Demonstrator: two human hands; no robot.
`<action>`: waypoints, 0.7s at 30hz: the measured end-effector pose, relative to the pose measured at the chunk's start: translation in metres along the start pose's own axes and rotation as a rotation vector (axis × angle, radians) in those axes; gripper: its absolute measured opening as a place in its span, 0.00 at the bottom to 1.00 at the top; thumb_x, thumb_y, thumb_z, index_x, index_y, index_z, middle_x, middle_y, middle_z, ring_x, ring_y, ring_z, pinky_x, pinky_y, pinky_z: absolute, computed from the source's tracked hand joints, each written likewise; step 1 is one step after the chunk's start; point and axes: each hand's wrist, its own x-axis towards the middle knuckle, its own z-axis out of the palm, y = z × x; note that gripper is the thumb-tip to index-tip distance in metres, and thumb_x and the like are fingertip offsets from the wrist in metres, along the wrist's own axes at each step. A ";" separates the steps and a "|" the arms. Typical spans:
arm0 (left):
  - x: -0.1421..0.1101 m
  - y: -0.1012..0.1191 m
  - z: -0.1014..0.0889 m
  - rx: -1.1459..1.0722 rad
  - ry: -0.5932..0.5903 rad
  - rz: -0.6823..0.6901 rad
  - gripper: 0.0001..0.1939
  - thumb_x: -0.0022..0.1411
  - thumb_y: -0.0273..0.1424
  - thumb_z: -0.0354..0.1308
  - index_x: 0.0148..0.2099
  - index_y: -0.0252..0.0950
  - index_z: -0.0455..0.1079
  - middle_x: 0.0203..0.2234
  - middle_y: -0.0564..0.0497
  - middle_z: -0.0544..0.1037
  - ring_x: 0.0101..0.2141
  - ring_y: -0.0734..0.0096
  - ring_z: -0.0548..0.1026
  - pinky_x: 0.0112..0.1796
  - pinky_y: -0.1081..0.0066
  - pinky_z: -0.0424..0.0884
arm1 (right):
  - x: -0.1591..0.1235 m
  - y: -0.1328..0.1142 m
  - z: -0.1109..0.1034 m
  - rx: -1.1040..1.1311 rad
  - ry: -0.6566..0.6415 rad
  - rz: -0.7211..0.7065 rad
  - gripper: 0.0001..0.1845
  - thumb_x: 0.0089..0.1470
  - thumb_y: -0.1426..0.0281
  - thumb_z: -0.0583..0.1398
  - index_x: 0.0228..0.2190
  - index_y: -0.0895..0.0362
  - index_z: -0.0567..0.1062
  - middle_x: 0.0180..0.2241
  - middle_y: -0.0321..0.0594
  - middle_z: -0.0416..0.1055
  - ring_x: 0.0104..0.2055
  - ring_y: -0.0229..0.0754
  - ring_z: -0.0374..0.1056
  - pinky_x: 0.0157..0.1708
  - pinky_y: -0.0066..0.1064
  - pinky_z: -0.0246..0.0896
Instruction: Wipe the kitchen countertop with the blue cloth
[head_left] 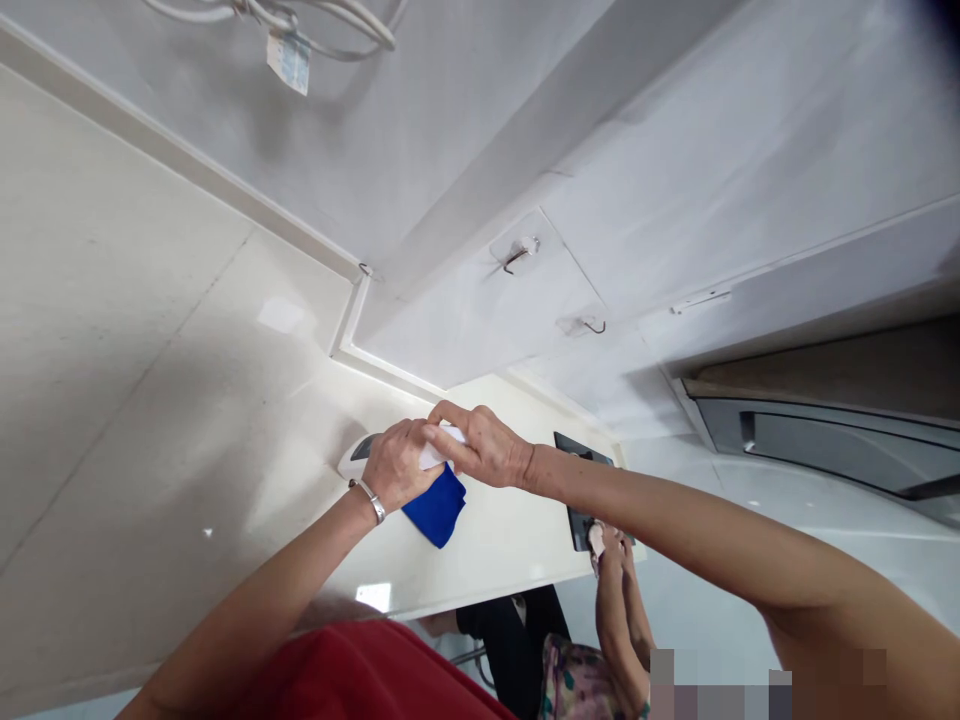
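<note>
My left hand [401, 465], with a silver bracelet at its wrist, is closed with its fingers curled. My right hand [484, 442] meets it from the other side, thumb and fingers wrapped round a smooth white object [444, 447]. This white piece runs between both hands; its kind is hidden by the fingers. Just under my left hand a blue cloth [439, 510] shows against the pale counter [510, 520]. Left of that hand, a white thing with a dark panel [354, 455] sticks out, partly covered, and I cannot tell whether it is joined to the white object.
A co-worker's hands [611, 545] hold a whitish cloth at a black hob [581, 530] on the right. Two wall hooks [521, 253] stick out ahead. A range hood [825, 435] juts out at right. Coiled white cable [300, 20] hangs at the top.
</note>
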 end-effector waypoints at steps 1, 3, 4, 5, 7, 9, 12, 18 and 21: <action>0.000 0.000 0.000 0.005 0.004 -0.007 0.08 0.54 0.30 0.60 0.38 0.36 0.67 0.26 0.49 0.79 0.30 0.60 0.78 0.31 0.64 0.75 | 0.000 0.001 0.000 -0.006 -0.003 -0.023 0.20 0.67 0.57 0.45 0.41 0.58 0.69 0.27 0.35 0.69 0.20 0.31 0.58 0.25 0.25 0.53; 0.001 0.002 0.000 0.022 0.015 -0.029 0.06 0.54 0.30 0.60 0.36 0.37 0.67 0.25 0.49 0.78 0.29 0.60 0.78 0.31 0.63 0.74 | 0.000 0.001 0.002 -0.028 0.005 -0.072 0.19 0.68 0.61 0.43 0.40 0.57 0.69 0.35 0.40 0.71 0.20 0.30 0.58 0.25 0.26 0.54; 0.002 0.002 0.001 0.028 0.020 -0.036 0.06 0.54 0.30 0.60 0.35 0.37 0.67 0.24 0.49 0.77 0.28 0.60 0.77 0.30 0.64 0.73 | 0.000 0.001 0.004 -0.021 0.014 -0.068 0.19 0.68 0.61 0.43 0.39 0.57 0.69 0.37 0.41 0.71 0.20 0.29 0.59 0.25 0.26 0.55; 0.002 0.003 0.001 0.030 0.028 -0.039 0.06 0.54 0.30 0.60 0.34 0.38 0.66 0.23 0.50 0.77 0.28 0.60 0.77 0.30 0.64 0.73 | -0.001 0.000 0.006 0.013 0.031 -0.026 0.20 0.68 0.60 0.43 0.38 0.57 0.68 0.35 0.40 0.71 0.20 0.30 0.60 0.26 0.27 0.56; 0.003 0.004 0.001 0.025 0.049 -0.035 0.08 0.54 0.32 0.62 0.34 0.38 0.66 0.23 0.50 0.77 0.27 0.61 0.76 0.29 0.64 0.72 | -0.002 -0.004 0.010 0.157 0.091 0.146 0.23 0.68 0.56 0.42 0.37 0.56 0.68 0.27 0.35 0.69 0.19 0.32 0.63 0.28 0.28 0.60; 0.004 0.004 0.002 0.017 0.060 -0.027 0.10 0.54 0.35 0.63 0.35 0.38 0.67 0.24 0.50 0.77 0.28 0.60 0.76 0.29 0.64 0.71 | -0.003 -0.009 0.015 0.336 0.163 0.329 0.28 0.66 0.48 0.41 0.37 0.56 0.68 0.18 0.30 0.64 0.18 0.35 0.65 0.29 0.30 0.63; 0.004 0.004 0.003 0.022 0.069 -0.013 0.12 0.53 0.37 0.64 0.36 0.37 0.67 0.24 0.49 0.77 0.28 0.60 0.76 0.29 0.63 0.71 | -0.003 -0.013 0.023 0.531 0.265 0.462 0.33 0.62 0.42 0.41 0.38 0.55 0.70 0.14 0.29 0.62 0.19 0.39 0.67 0.28 0.32 0.65; 0.003 0.000 0.003 0.024 0.015 -0.037 0.13 0.53 0.34 0.64 0.39 0.38 0.67 0.27 0.50 0.78 0.30 0.60 0.76 0.31 0.64 0.71 | 0.002 -0.015 0.022 0.677 0.282 0.639 0.36 0.58 0.40 0.47 0.47 0.56 0.71 0.20 0.33 0.70 0.24 0.41 0.69 0.30 0.32 0.66; 0.003 -0.001 0.002 0.033 -0.030 -0.061 0.12 0.52 0.32 0.64 0.38 0.39 0.66 0.28 0.50 0.78 0.31 0.59 0.76 0.32 0.63 0.72 | -0.002 -0.019 0.013 0.770 0.157 0.660 0.40 0.58 0.39 0.44 0.47 0.60 0.71 0.19 0.36 0.70 0.24 0.42 0.69 0.28 0.31 0.64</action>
